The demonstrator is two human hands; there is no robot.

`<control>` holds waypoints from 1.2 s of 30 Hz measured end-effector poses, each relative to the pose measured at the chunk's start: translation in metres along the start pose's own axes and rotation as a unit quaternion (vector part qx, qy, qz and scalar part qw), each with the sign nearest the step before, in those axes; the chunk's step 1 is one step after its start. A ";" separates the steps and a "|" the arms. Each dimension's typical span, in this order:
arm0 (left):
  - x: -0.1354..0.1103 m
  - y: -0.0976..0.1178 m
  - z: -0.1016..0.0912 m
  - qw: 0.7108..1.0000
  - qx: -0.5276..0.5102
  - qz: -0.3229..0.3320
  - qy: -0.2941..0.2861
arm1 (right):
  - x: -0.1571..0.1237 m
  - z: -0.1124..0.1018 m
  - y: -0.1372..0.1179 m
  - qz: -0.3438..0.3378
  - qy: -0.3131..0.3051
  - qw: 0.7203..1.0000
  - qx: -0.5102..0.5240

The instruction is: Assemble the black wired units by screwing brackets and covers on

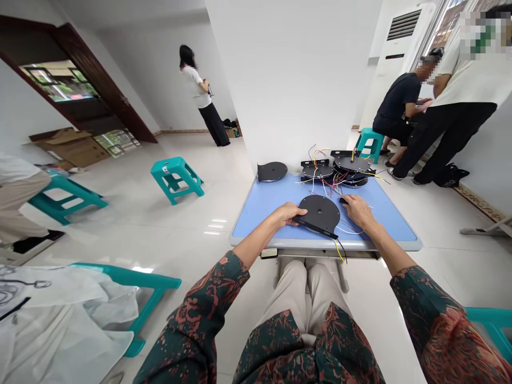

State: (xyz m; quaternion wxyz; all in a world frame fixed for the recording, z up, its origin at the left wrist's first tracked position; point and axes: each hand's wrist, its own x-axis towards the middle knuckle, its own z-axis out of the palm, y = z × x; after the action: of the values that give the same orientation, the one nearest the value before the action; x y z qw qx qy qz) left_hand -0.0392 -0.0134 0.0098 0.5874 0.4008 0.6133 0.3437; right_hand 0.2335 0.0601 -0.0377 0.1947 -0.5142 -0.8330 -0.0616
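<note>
My left hand (288, 213) grips the near left edge of a black round metal housing (320, 209), thumb on top and fingers underneath. The housing has a straight flange along its near side, and yellow, black and white wires trail from it over the table's front edge. To its right, my right hand (358, 210) is closed, fingers pointing left, around a small black piece (343, 201) whose dark end shows past the fingertips. Its kind cannot be made out. Behind both hands lie several similar wired housings (351, 163), partly stacked.
Another housing (273, 172) lies at the back left of the blue tabletop (267, 205), against the wall. Green stools (177, 178) stand on the floor around. One person (200, 96) stands at the far wall; two others (400, 101) are at the right. A cardboard box (72, 149) lies near the door.
</note>
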 end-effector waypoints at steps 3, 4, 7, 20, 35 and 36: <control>-0.002 -0.001 0.000 1.000 -0.011 0.009 0.008 | -0.013 -0.007 -0.003 -0.002 0.015 1.000 0.012; -0.002 -0.002 0.001 1.000 -0.016 0.011 0.012 | -0.018 -0.009 -0.005 -0.001 0.023 1.000 0.014; -0.003 -0.004 0.002 0.999 -0.026 0.017 0.024 | -0.030 -0.017 -0.015 0.011 0.052 0.997 0.051; -0.021 -0.011 0.008 0.995 -0.072 0.066 0.028 | -0.086 -0.045 -0.070 0.090 -0.031 0.975 0.199; -0.053 -0.027 -0.006 0.983 0.025 0.151 0.100 | -0.095 -0.029 -0.089 0.114 -0.008 0.978 0.177; -0.058 -0.030 -0.006 0.977 0.044 0.175 0.114 | -0.095 -0.030 -0.087 0.119 -0.006 0.975 0.189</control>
State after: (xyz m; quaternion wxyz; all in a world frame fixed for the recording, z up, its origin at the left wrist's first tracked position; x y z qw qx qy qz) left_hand -0.0489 -0.0779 0.0092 0.4256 0.4859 0.6112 0.4574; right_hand 0.2021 -0.0681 -0.0387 0.2897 -0.5640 -0.7633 0.1238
